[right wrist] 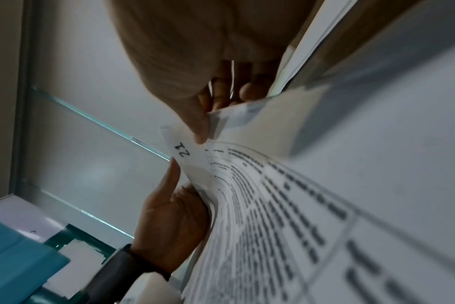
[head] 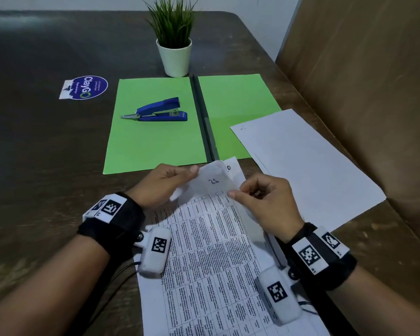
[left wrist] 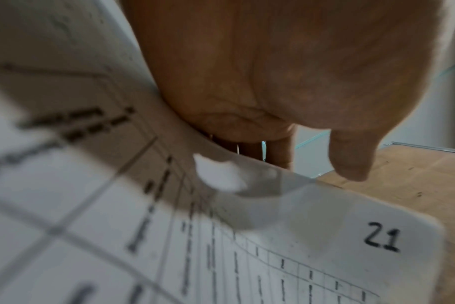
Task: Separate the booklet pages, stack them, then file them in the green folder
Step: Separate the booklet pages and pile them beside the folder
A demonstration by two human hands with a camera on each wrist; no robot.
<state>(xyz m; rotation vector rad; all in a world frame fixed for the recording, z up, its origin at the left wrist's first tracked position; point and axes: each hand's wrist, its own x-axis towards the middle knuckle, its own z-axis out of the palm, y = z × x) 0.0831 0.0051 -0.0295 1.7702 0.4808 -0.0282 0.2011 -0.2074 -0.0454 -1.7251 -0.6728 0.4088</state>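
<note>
A booklet of printed table pages lies at the near table edge between my wrists. Its top page, marked "21", is bent up at the far corner. My left hand pinches that page at its far left edge. My right hand pinches the pages at the far right corner, thumb on top. The left wrist view shows the "21" page curving under my palm. The right wrist view has the right thumb on the same corner. The green folder lies open beyond the booklet.
A blue stapler sits on the folder's left flap. Separated white sheets lie to the right, overlapping the folder's right flap. A potted plant stands behind the folder, a round sticker lies at left, and a brown partition rises at right.
</note>
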